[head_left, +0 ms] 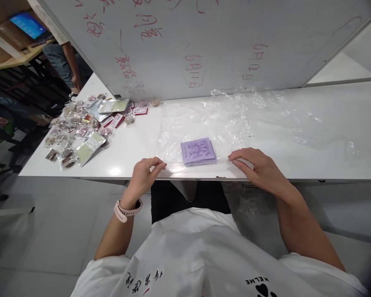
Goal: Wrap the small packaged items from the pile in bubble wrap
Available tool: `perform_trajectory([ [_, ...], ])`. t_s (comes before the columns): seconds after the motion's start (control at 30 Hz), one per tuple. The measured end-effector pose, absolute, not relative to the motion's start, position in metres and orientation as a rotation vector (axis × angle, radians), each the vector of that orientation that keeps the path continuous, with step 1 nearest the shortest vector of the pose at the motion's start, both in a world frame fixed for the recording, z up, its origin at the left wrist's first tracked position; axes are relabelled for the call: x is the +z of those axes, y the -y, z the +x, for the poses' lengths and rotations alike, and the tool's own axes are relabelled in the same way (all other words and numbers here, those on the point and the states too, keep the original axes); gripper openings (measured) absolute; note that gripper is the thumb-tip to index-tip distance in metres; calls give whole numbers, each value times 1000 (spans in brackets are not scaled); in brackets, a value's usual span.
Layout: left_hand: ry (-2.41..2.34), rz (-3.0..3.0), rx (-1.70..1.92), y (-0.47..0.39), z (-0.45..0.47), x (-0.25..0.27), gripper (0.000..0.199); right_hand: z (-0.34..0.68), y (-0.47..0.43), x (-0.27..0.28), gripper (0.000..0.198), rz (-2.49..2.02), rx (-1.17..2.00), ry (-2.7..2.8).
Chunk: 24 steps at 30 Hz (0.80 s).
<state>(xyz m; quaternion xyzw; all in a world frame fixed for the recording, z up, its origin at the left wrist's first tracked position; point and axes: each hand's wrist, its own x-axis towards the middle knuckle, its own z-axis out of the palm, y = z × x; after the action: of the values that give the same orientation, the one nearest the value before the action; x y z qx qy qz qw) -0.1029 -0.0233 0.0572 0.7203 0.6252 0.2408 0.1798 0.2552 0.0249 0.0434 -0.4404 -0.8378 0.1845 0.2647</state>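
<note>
A purple printed packet, seemingly a small stack, lies on a thin clear plastic sheet near the table's front edge. To the left of the packet, my left hand pinches the sheet's near edge between thumb and fingers. My right hand is on the packet's other side, its thumb and fingertips closed together at the near right edge of the same plastic. Neither hand touches the purple packet. The film spreads, wrinkled, from my hands toward the whiteboard, and its far right outline is hard to make out.
A heap of small wrapped packets covers the table's left end, with green pouches among them. A whiteboard with red writing stands along the back. At left, a person's arm shows beyond the white table.
</note>
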Motion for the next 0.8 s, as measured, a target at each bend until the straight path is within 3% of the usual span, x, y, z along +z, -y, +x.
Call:
perform_trajectory([
  [0.27,-2272,2362,537,-7,-94,48,17,226,-65,41,24,-1439,327,2262],
  [0.33,-2342,2363,640,-10,-84,39,13,219,-75,35,25,-1530,329,2287],
  [0.43,-2328,2365,972,-2,-61,26,25,213,-83,28,27,-1626,343,2346],
  [0.53,-1906,2612,1175,12,-31,13,30,210,-84,24,27,-1641,340,2385],
  [0.63,-1497,2783,912,12,-7,2,38,212,-86,26,28,-1667,339,2423],
  [0.8,-1570,2628,470,-18,-6,-2,66,232,-102,36,23,-1677,468,2442],
])
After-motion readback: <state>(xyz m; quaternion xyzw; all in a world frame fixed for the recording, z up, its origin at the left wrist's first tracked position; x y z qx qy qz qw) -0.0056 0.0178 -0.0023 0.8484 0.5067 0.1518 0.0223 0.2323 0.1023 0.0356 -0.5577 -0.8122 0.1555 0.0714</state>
